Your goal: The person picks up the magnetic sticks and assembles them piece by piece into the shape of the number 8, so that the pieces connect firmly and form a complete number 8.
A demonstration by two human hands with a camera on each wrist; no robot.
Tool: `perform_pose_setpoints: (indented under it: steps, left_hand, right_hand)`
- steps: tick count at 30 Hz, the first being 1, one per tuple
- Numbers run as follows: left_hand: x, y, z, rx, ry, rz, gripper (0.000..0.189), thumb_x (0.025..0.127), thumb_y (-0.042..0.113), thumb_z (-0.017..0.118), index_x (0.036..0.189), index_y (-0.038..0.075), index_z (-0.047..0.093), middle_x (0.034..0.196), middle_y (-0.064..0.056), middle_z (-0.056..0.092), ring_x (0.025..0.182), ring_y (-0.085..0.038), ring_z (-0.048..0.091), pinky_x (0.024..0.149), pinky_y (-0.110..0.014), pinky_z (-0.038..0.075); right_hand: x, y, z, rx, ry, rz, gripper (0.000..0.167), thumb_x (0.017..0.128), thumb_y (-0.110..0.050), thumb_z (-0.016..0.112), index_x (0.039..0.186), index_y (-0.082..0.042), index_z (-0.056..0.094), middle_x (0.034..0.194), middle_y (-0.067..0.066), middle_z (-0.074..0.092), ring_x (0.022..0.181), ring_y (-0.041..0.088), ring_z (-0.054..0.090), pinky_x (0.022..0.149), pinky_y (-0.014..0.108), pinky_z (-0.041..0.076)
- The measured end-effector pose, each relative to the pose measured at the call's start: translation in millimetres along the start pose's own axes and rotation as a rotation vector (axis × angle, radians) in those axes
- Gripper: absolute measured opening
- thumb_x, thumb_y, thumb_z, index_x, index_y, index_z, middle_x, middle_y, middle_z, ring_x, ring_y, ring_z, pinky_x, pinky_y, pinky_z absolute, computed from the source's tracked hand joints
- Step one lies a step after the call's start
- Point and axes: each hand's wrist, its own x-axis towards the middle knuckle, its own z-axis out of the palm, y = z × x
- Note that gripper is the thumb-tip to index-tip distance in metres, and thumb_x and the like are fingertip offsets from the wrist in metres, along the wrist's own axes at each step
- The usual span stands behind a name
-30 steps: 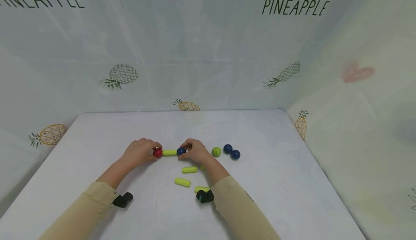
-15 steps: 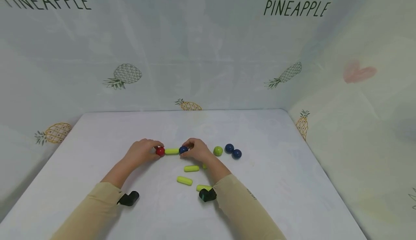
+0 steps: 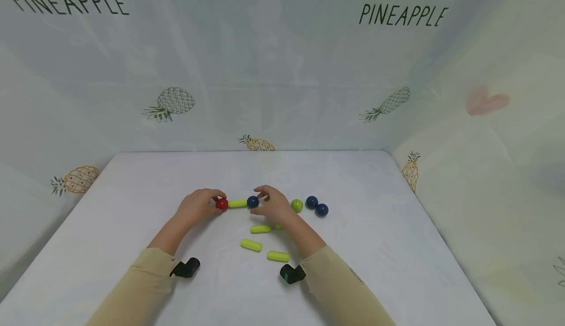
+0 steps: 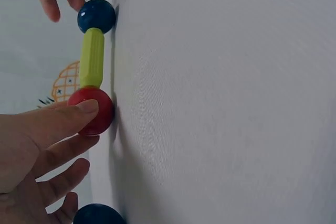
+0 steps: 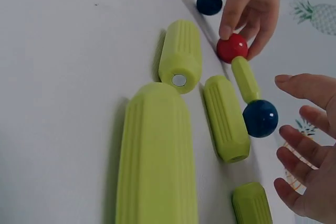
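Note:
A red ball (image 3: 222, 204), a lime-green ridged rod (image 3: 237, 203) and a blue ball (image 3: 253, 202) are joined end to end in a line. My left hand (image 3: 197, 207) pinches the red ball between thumb and fingers. Beside the blue end, my right hand (image 3: 275, 207) has its thumb and fingers spread. A gap shows between those fingertips and the blue ball (image 5: 261, 118) in the right wrist view. Another blue ball (image 4: 98, 214) lies behind my left hand, hidden in the head view.
Right of my right hand sit a green ball (image 3: 297, 205) and two blue balls (image 3: 317, 206). Several loose green rods (image 3: 251, 245) lie on the white table nearer to me; one shows a silvery disc in its end. A pineapple-print cloth (image 3: 282, 71) hangs behind.
My right hand has let go of the blue ball, its fingers spreading and drawing off to the right. The left hand still grips the red ball. The head view has shifted slightly.

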Motion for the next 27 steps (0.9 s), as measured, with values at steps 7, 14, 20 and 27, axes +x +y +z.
perform_pose_setpoints:
  steps: [7, 14, 20, 27]
  left_hand:
    - [4.3, 3.0, 1.0, -0.071, -0.009, -0.022, 0.038, 0.082, 0.01, 0.078, 0.119, 0.009, 0.068, 0.108, -0.012, 0.066, 0.102, -0.031, 0.06, 0.087, -0.05, 0.049]
    - [8.4, 7.3, 4.5, -0.082, 0.027, -0.055, 0.037, 0.083, 0.012, 0.077, 0.118, 0.011, 0.068, 0.109, -0.012, 0.066, 0.102, -0.031, 0.06, 0.087, -0.05, 0.048]
    - [10.3, 11.8, 9.0, -0.177, 0.015, -0.095, 0.039, 0.084, 0.014, 0.077, 0.121, 0.012, 0.066, 0.11, -0.012, 0.065, 0.099, -0.03, 0.059, 0.085, -0.049, 0.049]
    - [9.0, 10.0, 13.8, -0.234, 0.031, -0.104, 0.04, 0.083, 0.015, 0.078, 0.121, 0.013, 0.066, 0.109, -0.01, 0.065, 0.096, -0.028, 0.058, 0.081, -0.046, 0.05]
  right_hand:
    - [-19.5, -5.4, -8.0, 0.023, -0.02, -0.06, 0.05, 0.08, -0.016, 0.082, 0.125, -0.011, 0.063, 0.119, 0.005, 0.061, 0.113, 0.026, 0.054, 0.092, 0.04, 0.047]
    - [-33.7, -10.4, -12.0, 0.008, -0.057, -0.089, 0.048, 0.08, -0.015, 0.082, 0.124, -0.01, 0.064, 0.114, 0.002, 0.065, 0.108, 0.022, 0.056, 0.085, 0.034, 0.049]
    - [-46.9, -10.6, -12.4, 0.003, -0.141, -0.11, 0.049, 0.078, -0.015, 0.083, 0.123, -0.009, 0.064, 0.111, -0.001, 0.065, 0.104, 0.021, 0.056, 0.085, 0.033, 0.049]
    - [-60.3, -13.3, -7.7, -0.014, -0.214, -0.137, 0.045, 0.078, -0.016, 0.084, 0.118, -0.01, 0.067, 0.102, -0.002, 0.064, 0.098, 0.019, 0.057, 0.083, 0.031, 0.048]
